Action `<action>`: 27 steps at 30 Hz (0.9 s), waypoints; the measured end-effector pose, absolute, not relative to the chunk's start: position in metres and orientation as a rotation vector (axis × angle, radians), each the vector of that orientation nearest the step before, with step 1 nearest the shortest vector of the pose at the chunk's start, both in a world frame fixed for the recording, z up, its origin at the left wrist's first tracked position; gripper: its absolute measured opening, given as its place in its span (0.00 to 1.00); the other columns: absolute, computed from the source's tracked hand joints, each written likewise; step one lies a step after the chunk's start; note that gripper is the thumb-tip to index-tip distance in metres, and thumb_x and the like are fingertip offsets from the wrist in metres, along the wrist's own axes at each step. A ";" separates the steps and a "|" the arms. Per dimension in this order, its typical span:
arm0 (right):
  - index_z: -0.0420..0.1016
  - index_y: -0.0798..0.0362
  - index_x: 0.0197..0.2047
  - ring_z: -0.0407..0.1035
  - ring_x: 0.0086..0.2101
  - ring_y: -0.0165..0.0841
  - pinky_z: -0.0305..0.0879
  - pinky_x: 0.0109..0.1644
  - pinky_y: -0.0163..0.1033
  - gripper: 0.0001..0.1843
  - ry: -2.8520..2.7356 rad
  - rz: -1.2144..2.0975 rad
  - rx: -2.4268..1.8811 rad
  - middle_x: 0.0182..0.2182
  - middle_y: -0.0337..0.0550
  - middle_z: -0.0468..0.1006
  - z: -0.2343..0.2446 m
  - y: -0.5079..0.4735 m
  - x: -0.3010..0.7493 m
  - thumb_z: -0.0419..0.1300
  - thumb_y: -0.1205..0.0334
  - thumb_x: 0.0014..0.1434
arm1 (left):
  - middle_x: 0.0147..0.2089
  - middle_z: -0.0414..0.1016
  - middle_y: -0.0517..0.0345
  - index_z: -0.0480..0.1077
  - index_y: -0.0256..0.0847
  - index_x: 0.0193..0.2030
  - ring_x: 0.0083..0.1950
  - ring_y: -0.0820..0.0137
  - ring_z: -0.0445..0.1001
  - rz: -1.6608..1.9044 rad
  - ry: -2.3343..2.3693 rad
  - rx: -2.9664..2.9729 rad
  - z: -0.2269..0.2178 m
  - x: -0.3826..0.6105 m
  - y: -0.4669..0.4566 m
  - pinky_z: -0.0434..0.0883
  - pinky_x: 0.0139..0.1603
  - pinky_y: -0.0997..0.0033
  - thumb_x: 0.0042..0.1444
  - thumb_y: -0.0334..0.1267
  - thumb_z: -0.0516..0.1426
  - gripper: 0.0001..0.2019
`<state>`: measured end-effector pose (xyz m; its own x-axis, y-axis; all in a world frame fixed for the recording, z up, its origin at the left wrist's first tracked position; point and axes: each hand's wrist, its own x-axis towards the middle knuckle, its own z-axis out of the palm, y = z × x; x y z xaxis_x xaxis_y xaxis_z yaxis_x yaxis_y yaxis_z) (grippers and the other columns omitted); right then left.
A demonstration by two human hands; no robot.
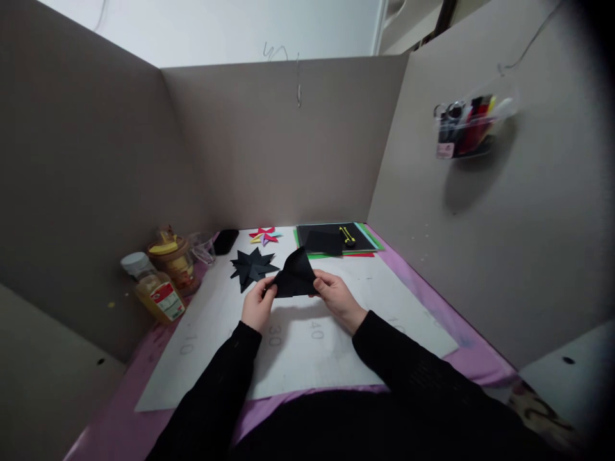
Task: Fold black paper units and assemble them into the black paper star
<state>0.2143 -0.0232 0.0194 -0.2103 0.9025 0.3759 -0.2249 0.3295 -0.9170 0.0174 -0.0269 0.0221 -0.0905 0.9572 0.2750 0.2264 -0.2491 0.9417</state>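
A folded piece of black paper (296, 274) is held up above the white board, its peak pointing away from me. My left hand (258, 302) pinches its left corner between thumb and fingers. At the opposite corner, my right hand (335, 296) grips the paper with the thumb on top. Just beyond my left hand lies a black folded-paper star (250, 266) with several points. Farther back is a smaller multicoloured paper star (264, 236) in red, yellow and other colours. The fingers beneath the paper are partly hidden.
At the back right, sheets of coloured paper (379, 243) lie under black sheets (324, 243), with a yellow-and-black tool (346, 237) on top. On the left stand a glue bottle (161, 296), a brown cup (175, 262), a clear plastic cup (204, 248) and a phone-like black object (225, 242). Grey panels surround the board (307, 365).
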 end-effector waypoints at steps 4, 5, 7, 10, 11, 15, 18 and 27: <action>0.76 0.50 0.42 0.66 0.34 0.32 0.66 0.30 0.34 0.14 -1.385 1.112 -0.752 0.44 0.44 0.72 0.022 -0.026 0.211 0.61 0.61 0.50 | 0.22 0.70 0.62 0.71 0.38 0.45 0.21 0.76 0.64 1.339 1.265 1.451 0.024 0.020 -0.028 0.62 0.22 0.77 0.48 0.43 0.56 0.18; 0.77 0.50 0.41 0.66 0.34 0.32 0.66 0.29 0.34 0.14 -1.367 1.093 -0.771 0.43 0.43 0.72 0.023 -0.027 0.210 0.61 0.62 0.49 | 0.22 0.69 0.63 0.71 0.38 0.46 0.20 0.77 0.62 1.311 1.240 1.441 0.024 0.020 -0.029 0.60 0.21 0.78 0.47 0.43 0.57 0.19; 0.78 0.51 0.40 0.66 0.31 0.31 0.67 0.28 0.34 0.13 -1.297 1.093 -0.805 0.41 0.43 0.73 0.023 -0.027 0.209 0.60 0.62 0.48 | 0.20 0.66 0.65 0.70 0.37 0.45 0.18 0.78 0.60 1.229 1.191 1.429 0.025 0.020 -0.029 0.57 0.18 0.79 0.47 0.43 0.58 0.19; 0.78 0.52 0.38 0.67 0.30 0.30 0.67 0.28 0.34 0.13 -1.149 1.192 -0.832 0.35 0.42 0.75 0.022 -0.026 0.208 0.62 0.62 0.46 | 0.16 0.63 0.66 0.70 0.36 0.38 0.16 0.79 0.57 1.117 1.193 1.431 0.024 0.019 -0.030 0.53 0.16 0.79 0.47 0.44 0.57 0.15; 0.78 0.52 0.37 0.67 0.30 0.30 0.67 0.28 0.33 0.13 -1.104 1.244 -0.819 0.34 0.41 0.75 0.022 -0.026 0.208 0.62 0.63 0.46 | 0.15 0.63 0.66 0.70 0.36 0.35 0.15 0.79 0.56 1.107 1.215 1.443 0.024 0.018 -0.030 0.53 0.16 0.79 0.48 0.45 0.57 0.14; 0.77 0.51 0.39 0.68 0.31 0.29 0.68 0.30 0.33 0.15 -0.999 1.435 -0.714 0.36 0.41 0.75 0.024 -0.027 0.209 0.65 0.63 0.44 | 0.15 0.63 0.66 0.69 0.37 0.28 0.16 0.79 0.57 1.187 1.331 1.525 0.025 0.014 -0.030 0.54 0.18 0.79 0.48 0.44 0.56 0.11; 0.78 0.52 0.36 0.69 0.31 0.28 0.68 0.32 0.33 0.13 -0.932 1.447 -0.717 0.36 0.40 0.75 0.023 -0.025 0.209 0.67 0.65 0.42 | 0.15 0.63 0.67 0.69 0.38 0.28 0.16 0.78 0.58 1.228 1.359 1.545 0.025 0.013 -0.029 0.55 0.19 0.79 0.48 0.43 0.56 0.09; 0.76 0.55 0.28 0.70 0.28 0.29 0.70 0.37 0.37 0.07 -0.715 1.492 -0.740 0.28 0.41 0.76 0.020 -0.016 0.216 0.64 0.69 0.40 | 0.16 0.64 0.67 0.68 0.38 0.30 0.15 0.80 0.57 1.248 1.276 1.414 0.022 0.012 -0.026 0.54 0.17 0.80 0.49 0.42 0.56 0.09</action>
